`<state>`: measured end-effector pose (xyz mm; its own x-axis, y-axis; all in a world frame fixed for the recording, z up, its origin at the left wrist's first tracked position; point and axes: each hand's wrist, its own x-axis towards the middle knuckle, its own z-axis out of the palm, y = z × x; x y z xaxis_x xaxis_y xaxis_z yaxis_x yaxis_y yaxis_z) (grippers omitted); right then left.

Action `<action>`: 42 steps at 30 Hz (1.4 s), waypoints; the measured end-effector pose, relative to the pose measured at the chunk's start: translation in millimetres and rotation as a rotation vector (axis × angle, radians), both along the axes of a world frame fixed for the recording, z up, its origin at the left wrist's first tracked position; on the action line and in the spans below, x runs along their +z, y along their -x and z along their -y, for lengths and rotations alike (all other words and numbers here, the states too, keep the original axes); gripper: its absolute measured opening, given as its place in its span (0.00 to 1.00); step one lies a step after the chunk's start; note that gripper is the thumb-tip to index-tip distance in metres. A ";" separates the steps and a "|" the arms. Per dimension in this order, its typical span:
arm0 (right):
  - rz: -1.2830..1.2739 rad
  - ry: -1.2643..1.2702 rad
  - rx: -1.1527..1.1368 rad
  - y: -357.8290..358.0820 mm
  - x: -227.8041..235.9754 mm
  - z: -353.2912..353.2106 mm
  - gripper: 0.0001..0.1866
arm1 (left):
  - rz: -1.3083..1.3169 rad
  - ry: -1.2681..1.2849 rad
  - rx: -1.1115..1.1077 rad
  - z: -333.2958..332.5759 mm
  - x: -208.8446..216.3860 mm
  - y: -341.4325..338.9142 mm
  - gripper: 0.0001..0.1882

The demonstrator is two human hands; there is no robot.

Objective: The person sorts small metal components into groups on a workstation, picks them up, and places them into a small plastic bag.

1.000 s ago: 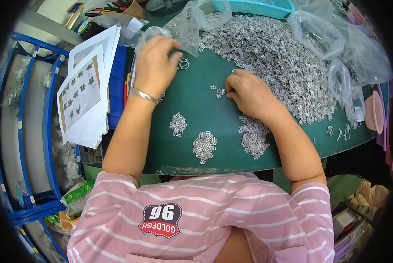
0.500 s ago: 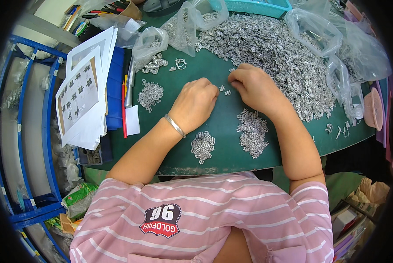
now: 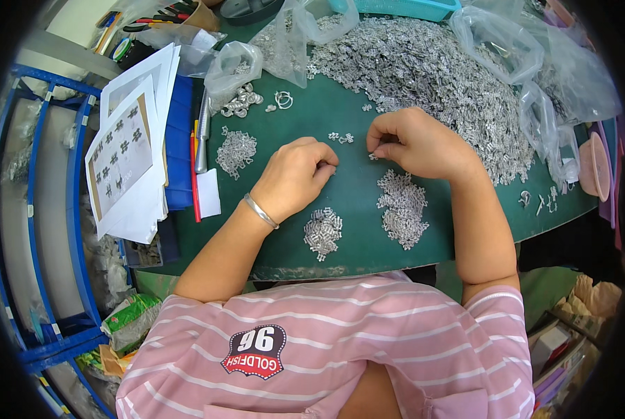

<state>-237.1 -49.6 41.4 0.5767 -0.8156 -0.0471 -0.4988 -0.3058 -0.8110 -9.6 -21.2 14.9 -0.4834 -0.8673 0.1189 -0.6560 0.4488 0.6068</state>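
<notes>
Silvery metal pieces (image 3: 341, 139) lie in a left-to-right row on the green tabletop (image 3: 358, 199), between the hands. The right hand (image 3: 418, 146) pinches a small piece (image 3: 373, 156); the left hand (image 3: 293, 174) curls, contents unclear.

Left hand (image 3: 293, 173) and right hand (image 3: 424, 143) curled

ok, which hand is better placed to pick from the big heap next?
Right, probably: the right hand is beside the big heap, though a small metal piece is at its fingertips; the left hand is farther off.
</notes>
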 end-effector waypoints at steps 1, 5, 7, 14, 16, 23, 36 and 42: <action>-0.048 -0.012 -0.013 -0.7 -1.4 1.2 0.06 | 0.005 0.023 0.004 0.4 0.1 1.0 0.05; -0.157 0.059 -0.062 -3.4 -14.5 3.4 0.06 | 0.001 0.054 0.017 0.6 3.1 4.4 0.05; -0.164 0.154 -0.087 -2.3 -17.4 4.9 0.07 | -0.031 0.033 0.053 -0.8 5.4 2.4 0.05; -0.200 0.330 -0.053 3.8 -17.1 4.1 0.05 | -0.218 0.054 0.279 -9.4 10.0 -15.2 0.03; -0.223 0.320 0.019 -5.4 -22.2 -1.8 0.04 | -0.273 0.092 0.317 -11.0 3.2 -21.3 0.04; -0.289 0.361 -0.054 -13.5 -18.7 -7.2 0.06 | -0.356 0.219 0.322 -9.1 6.6 -28.9 0.05; -0.188 0.343 -0.165 -10.0 -11.9 1.6 0.04 | -0.348 0.201 0.329 -11.6 7.2 -33.0 0.04; -0.230 0.331 0.078 -17.3 -14.4 -0.8 0.05 | -0.360 0.194 0.333 -10.7 5.2 -34.4 0.04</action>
